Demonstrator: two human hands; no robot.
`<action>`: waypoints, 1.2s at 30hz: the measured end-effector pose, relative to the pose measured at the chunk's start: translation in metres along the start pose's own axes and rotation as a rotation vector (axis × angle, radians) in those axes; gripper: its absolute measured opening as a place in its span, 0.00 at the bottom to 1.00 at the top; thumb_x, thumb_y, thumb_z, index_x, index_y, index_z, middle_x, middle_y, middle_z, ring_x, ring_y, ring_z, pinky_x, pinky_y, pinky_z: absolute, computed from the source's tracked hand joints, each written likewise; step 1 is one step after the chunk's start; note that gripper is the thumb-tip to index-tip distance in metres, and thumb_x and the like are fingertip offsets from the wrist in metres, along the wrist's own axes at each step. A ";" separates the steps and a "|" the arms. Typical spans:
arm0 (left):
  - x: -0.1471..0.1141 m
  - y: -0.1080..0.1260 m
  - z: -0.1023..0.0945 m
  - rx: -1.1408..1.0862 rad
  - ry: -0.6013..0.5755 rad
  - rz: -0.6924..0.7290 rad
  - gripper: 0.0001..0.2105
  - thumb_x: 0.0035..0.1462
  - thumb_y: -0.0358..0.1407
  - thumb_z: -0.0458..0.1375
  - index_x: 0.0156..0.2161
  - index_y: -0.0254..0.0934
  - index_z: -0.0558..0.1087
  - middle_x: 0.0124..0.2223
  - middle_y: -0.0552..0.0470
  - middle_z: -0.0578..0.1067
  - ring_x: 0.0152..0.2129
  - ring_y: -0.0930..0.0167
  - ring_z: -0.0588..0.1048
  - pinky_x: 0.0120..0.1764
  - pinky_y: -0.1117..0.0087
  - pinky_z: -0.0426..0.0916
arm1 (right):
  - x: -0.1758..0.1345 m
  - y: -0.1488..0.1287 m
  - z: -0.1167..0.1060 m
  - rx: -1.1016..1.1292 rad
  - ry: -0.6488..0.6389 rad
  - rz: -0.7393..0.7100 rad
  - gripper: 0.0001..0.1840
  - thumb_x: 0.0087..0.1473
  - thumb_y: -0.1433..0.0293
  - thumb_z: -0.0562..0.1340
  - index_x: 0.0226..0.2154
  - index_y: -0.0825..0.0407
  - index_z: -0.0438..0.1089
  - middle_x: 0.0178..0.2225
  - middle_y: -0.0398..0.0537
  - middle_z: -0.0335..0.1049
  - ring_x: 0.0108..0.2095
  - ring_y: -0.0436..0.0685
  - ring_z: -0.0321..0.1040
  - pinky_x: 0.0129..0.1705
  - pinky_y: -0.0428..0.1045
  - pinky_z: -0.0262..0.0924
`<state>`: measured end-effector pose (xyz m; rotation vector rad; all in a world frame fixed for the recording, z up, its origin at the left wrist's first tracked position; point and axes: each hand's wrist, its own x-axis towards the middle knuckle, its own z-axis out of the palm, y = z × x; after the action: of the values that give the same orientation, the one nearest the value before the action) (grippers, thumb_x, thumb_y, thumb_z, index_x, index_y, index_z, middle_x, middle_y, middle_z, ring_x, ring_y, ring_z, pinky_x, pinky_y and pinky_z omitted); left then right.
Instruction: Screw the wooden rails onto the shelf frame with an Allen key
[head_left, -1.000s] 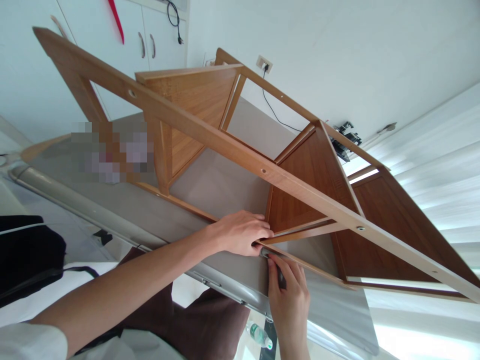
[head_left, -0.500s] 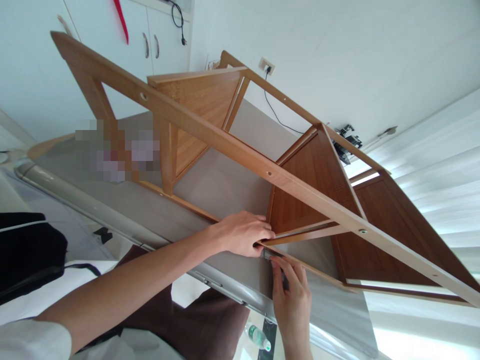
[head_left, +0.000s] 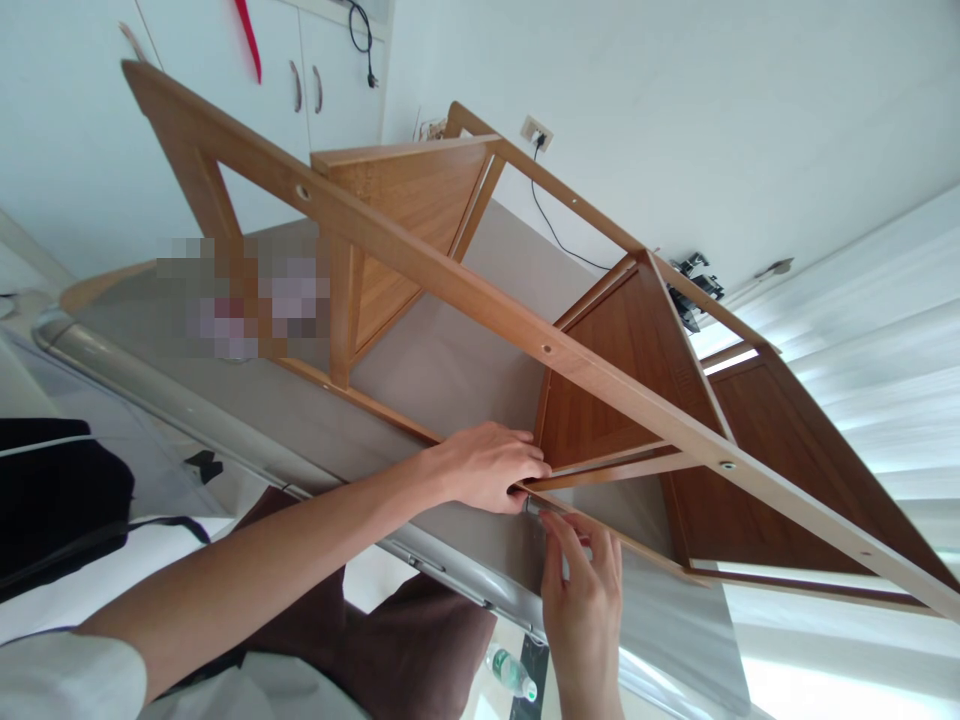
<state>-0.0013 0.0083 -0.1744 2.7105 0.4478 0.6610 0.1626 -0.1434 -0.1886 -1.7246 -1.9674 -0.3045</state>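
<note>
A wooden shelf frame point(head_left: 450, 275) with brown panels lies across a grey-topped table. My left hand point(head_left: 491, 468) is closed around its lower rail where a slanting crosspiece meets it, the thumb below and the fingers over the joint. Just right of it, my right hand point(head_left: 581, 575) pinches a small grey metal piece point(head_left: 534, 506) between thumb and fingers. That piece sits against the underside of the rail, close to my left thumb. Its exact kind is too small to make out, and the fingers cover part of it.
The grey tabletop point(head_left: 465, 350) has a rounded metal edge point(head_left: 202, 425) in front of my body. A plastic bottle point(head_left: 511, 672) lies below. Black equipment point(head_left: 691, 290) stands by the wall near a plugged cable point(head_left: 551, 225). A white curtain point(head_left: 855, 400) hangs at the right.
The right hand's fingers have shifted slightly around the metal piece, with a wider gap showing between them. My left hand keeps its place on the rail. The view has moved a little.
</note>
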 end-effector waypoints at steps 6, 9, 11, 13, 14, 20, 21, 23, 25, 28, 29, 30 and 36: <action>0.000 -0.001 0.002 0.008 0.010 0.024 0.06 0.52 0.33 0.60 0.37 0.40 0.73 0.34 0.55 0.77 0.38 0.66 0.73 0.33 0.66 0.67 | 0.004 -0.006 -0.006 -0.088 -0.019 -0.050 0.12 0.63 0.75 0.56 0.46 0.51 0.72 0.40 0.53 0.63 0.41 0.58 0.61 0.44 0.56 0.59; -0.001 -0.001 0.002 0.014 0.016 0.026 0.06 0.51 0.32 0.60 0.37 0.40 0.73 0.34 0.55 0.77 0.38 0.66 0.73 0.32 0.65 0.67 | 0.005 -0.008 -0.006 -0.106 -0.015 -0.061 0.12 0.62 0.74 0.56 0.45 0.51 0.72 0.39 0.53 0.63 0.40 0.59 0.60 0.43 0.56 0.60; -0.001 -0.001 0.001 0.014 0.017 0.022 0.06 0.51 0.32 0.59 0.36 0.40 0.73 0.34 0.55 0.77 0.37 0.66 0.73 0.31 0.65 0.67 | 0.006 -0.008 -0.006 -0.110 -0.010 -0.062 0.12 0.62 0.73 0.56 0.45 0.51 0.73 0.39 0.53 0.63 0.40 0.59 0.60 0.42 0.56 0.60; -0.001 0.000 0.001 0.009 0.013 0.017 0.06 0.51 0.32 0.60 0.36 0.40 0.73 0.34 0.55 0.77 0.37 0.66 0.73 0.31 0.65 0.67 | 0.006 -0.008 -0.006 -0.112 -0.013 -0.055 0.12 0.62 0.74 0.56 0.45 0.51 0.72 0.39 0.53 0.63 0.40 0.59 0.60 0.43 0.56 0.60; -0.001 0.000 0.001 0.006 0.011 0.015 0.06 0.51 0.31 0.60 0.36 0.40 0.73 0.34 0.55 0.77 0.37 0.65 0.73 0.31 0.65 0.67 | 0.006 -0.009 -0.005 -0.110 -0.013 -0.050 0.12 0.63 0.74 0.56 0.45 0.51 0.72 0.40 0.53 0.63 0.40 0.59 0.60 0.43 0.56 0.60; 0.000 -0.001 0.003 0.003 0.014 0.020 0.06 0.52 0.31 0.60 0.37 0.40 0.73 0.34 0.54 0.77 0.37 0.65 0.73 0.32 0.65 0.68 | 0.009 -0.013 -0.004 -0.105 0.013 -0.056 0.10 0.62 0.74 0.56 0.44 0.53 0.71 0.40 0.54 0.63 0.40 0.58 0.60 0.43 0.56 0.60; 0.000 -0.001 0.003 0.005 0.016 0.022 0.06 0.52 0.31 0.59 0.37 0.40 0.73 0.34 0.54 0.77 0.37 0.65 0.73 0.32 0.65 0.68 | 0.009 -0.014 -0.003 -0.106 0.006 -0.058 0.11 0.62 0.74 0.56 0.44 0.53 0.71 0.40 0.54 0.63 0.40 0.59 0.60 0.43 0.56 0.59; 0.000 -0.001 0.003 0.012 0.021 0.023 0.05 0.52 0.31 0.59 0.36 0.40 0.73 0.33 0.55 0.77 0.37 0.65 0.73 0.31 0.64 0.67 | 0.010 -0.015 -0.003 -0.108 -0.007 -0.062 0.11 0.62 0.75 0.56 0.44 0.54 0.71 0.39 0.54 0.62 0.41 0.60 0.60 0.43 0.56 0.59; 0.000 -0.001 0.003 0.014 0.023 0.027 0.05 0.52 0.31 0.59 0.36 0.40 0.73 0.34 0.55 0.77 0.37 0.65 0.73 0.31 0.64 0.67 | 0.011 -0.016 -0.002 -0.112 -0.010 -0.066 0.11 0.62 0.74 0.56 0.44 0.54 0.71 0.39 0.54 0.62 0.41 0.60 0.60 0.42 0.56 0.59; 0.000 -0.001 0.003 0.013 0.014 0.025 0.06 0.52 0.31 0.60 0.37 0.40 0.73 0.34 0.54 0.77 0.38 0.65 0.73 0.31 0.65 0.68 | 0.012 -0.017 -0.002 -0.121 -0.006 -0.062 0.10 0.62 0.74 0.55 0.44 0.54 0.71 0.40 0.54 0.62 0.40 0.59 0.59 0.42 0.56 0.59; 0.000 -0.001 0.003 0.012 0.012 0.023 0.06 0.52 0.31 0.60 0.37 0.40 0.73 0.34 0.54 0.77 0.38 0.65 0.73 0.32 0.65 0.68 | 0.012 -0.017 -0.002 -0.121 0.001 -0.061 0.10 0.62 0.74 0.56 0.44 0.54 0.71 0.40 0.54 0.62 0.39 0.58 0.59 0.42 0.56 0.59; 0.000 -0.001 0.003 0.010 0.012 0.021 0.06 0.52 0.31 0.60 0.37 0.40 0.73 0.34 0.54 0.77 0.38 0.65 0.73 0.32 0.65 0.68 | 0.012 -0.017 -0.003 -0.120 0.009 -0.061 0.10 0.62 0.74 0.56 0.44 0.54 0.70 0.40 0.54 0.62 0.39 0.58 0.59 0.42 0.56 0.59; -0.001 -0.001 0.004 -0.003 0.018 0.019 0.05 0.52 0.31 0.59 0.36 0.40 0.73 0.34 0.54 0.77 0.37 0.65 0.73 0.32 0.66 0.68 | 0.010 -0.017 -0.004 -0.108 0.012 -0.064 0.10 0.62 0.75 0.56 0.44 0.54 0.70 0.40 0.54 0.62 0.39 0.58 0.59 0.42 0.55 0.59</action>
<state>-0.0005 0.0082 -0.1788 2.7112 0.4262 0.6916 0.1464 -0.1395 -0.1772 -1.7241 -2.0337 -0.4506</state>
